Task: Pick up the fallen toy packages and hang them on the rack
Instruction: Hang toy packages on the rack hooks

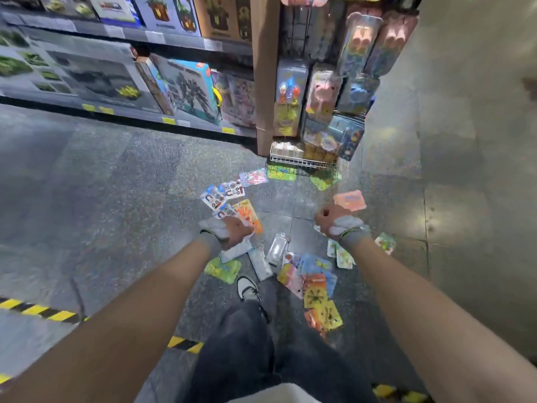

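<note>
Several fallen toy packages [315, 283] lie scattered on the floor in front of the rack [322, 82], which carries hanging blister packs. My left hand [229, 232] grips a fanned bunch of carded packages [229, 199], white ones with magnet pictures and an orange one. My right hand [334, 221] pinches a pink package [350, 200] held above the floor, below the rack's wire basket [302, 162]. Both hands wear grey wrist straps. The frame is blurred by motion.
A low shelf with large boxed toys [189, 88] runs along the left. Yellow-black hazard tape [37, 311] marks the floor at lower left. My shoe [247, 287] and dark trousers stand among the packages. Bare grey floor stretches to the right.
</note>
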